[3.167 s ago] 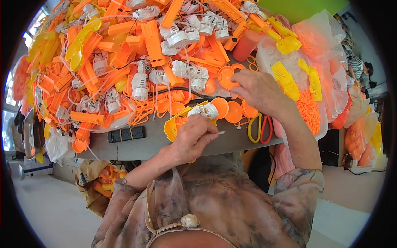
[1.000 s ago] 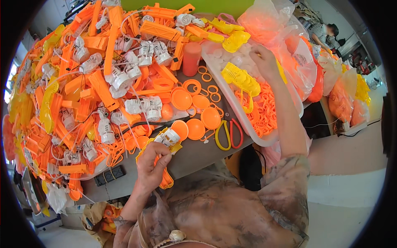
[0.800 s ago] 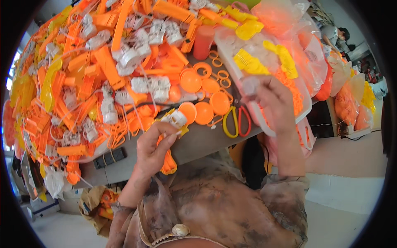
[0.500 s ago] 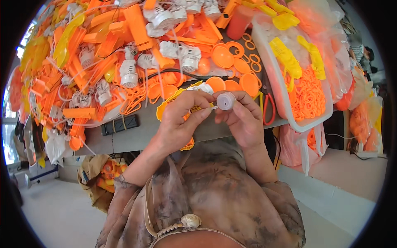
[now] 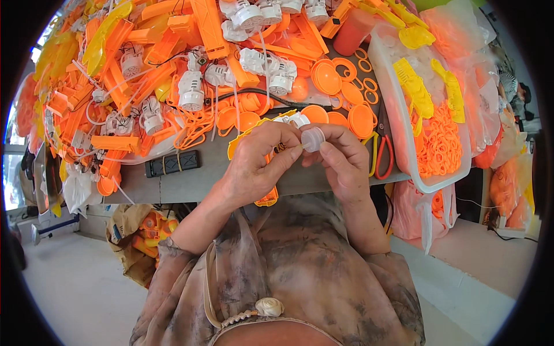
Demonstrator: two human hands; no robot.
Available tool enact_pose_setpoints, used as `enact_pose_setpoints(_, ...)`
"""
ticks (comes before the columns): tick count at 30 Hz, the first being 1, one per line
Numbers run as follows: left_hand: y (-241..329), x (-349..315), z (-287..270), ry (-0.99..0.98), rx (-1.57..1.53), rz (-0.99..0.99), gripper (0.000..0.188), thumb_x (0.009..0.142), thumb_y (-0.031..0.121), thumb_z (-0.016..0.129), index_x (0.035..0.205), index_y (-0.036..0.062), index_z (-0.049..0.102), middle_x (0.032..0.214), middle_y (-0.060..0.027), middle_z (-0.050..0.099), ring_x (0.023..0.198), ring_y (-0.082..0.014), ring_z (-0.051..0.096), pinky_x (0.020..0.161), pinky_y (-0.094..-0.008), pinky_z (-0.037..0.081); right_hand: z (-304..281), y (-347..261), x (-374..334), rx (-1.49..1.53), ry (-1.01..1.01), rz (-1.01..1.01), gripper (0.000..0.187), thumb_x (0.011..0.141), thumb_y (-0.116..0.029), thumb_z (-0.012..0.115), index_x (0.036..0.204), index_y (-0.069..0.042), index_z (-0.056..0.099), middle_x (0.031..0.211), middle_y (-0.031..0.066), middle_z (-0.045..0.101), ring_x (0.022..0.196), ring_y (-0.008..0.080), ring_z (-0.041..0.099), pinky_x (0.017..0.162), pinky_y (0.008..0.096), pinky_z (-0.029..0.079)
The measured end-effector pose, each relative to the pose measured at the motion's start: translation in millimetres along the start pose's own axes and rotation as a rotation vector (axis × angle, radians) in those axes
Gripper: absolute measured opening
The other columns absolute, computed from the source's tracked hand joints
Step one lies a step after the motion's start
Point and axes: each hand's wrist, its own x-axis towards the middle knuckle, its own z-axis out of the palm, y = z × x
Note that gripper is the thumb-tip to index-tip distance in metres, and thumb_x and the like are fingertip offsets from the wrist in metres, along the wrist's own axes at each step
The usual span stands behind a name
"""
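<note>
Above the table's near edge, my right hand [image 5: 344, 164] holds a small round translucent white cap [image 5: 312, 139] between thumb and fingers. Against it, on the left, the thumb and forefinger of my left hand [image 5: 259, 164] are pinched together. Only a bit of the thin pale piece between these fingertips shows. Behind and below the left hand lies a yellow-orange plastic toy body [image 5: 267, 198], mostly covered by the hand. A white mechanism [image 5: 294, 119] shows at its far end.
Orange plastic parts [image 5: 118, 143] and white motor units [image 5: 190, 90] heap up at left. Orange round lids [image 5: 362, 120] and red-handled scissors [image 5: 385, 158] lie right of centre. Beside them stands a clear bin [image 5: 430, 185] with orange rings. A black banded block [image 5: 172, 164] sits near the front edge.
The cap has turned, so its hollow ringed side no longer faces up and a smoother face shows. My fingertips have closed in on it. The whole view has shifted slightly.
</note>
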Motion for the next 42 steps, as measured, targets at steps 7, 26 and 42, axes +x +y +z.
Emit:
enact_pose_setpoints(7, 2.4, -2.0, 0.2, 0.006, 0.018, -0.067, 0.005, 0.085, 0.0, 0.061, 0.088, -0.0005, 0.057, 0.089, -0.0093, 0.061, 0.082, -0.02, 0.057, 0.073, -0.032, 0.046, 6.4, -4.4, 0.1, -0.301, -0.017, -0.099, 0.031, 0.093, -0.009, 0.055, 0.12, 0.004, 0.052, 0.11, 0.0134, 0.058, 0.09, 0.0167, 0.059, 0.071, 0.0299, 0.054)
enact_pose_setpoints(26, -4.4, -18.7, 9.6, 0.03, -0.001, 0.065, 0.008, 0.086, -0.007, 0.053, 0.092, -0.0015, 0.052, 0.093, -0.0107, 0.058, 0.084, -0.0192, 0.054, 0.075, -0.0286, 0.044, 15.9, -19.9, -4.5, -0.936, -0.07, -0.51, 0.046, 0.072, -0.005, 0.077, 0.113, 0.002, 0.059, 0.088, 0.0108, 0.058, 0.071, 0.0197, 0.057, 0.061, 0.0281, 0.048)
enact_pose_setpoints(42, 8.5, -29.9, 14.1, 0.015, 0.222, 0.153, 0.031, 0.074, 0.003, 0.074, 0.101, 0.0024, 0.059, 0.098, -0.0104, 0.062, 0.09, -0.0214, 0.06, 0.081, -0.0338, 0.046, 13.9, 1.6, -39.2, -0.366, 0.077, -0.148, 0.048, 0.081, 0.008, 0.066, 0.123, 0.0, 0.045, 0.093, 0.0079, 0.06, 0.082, 0.0101, 0.061, 0.071, 0.0253, 0.053)
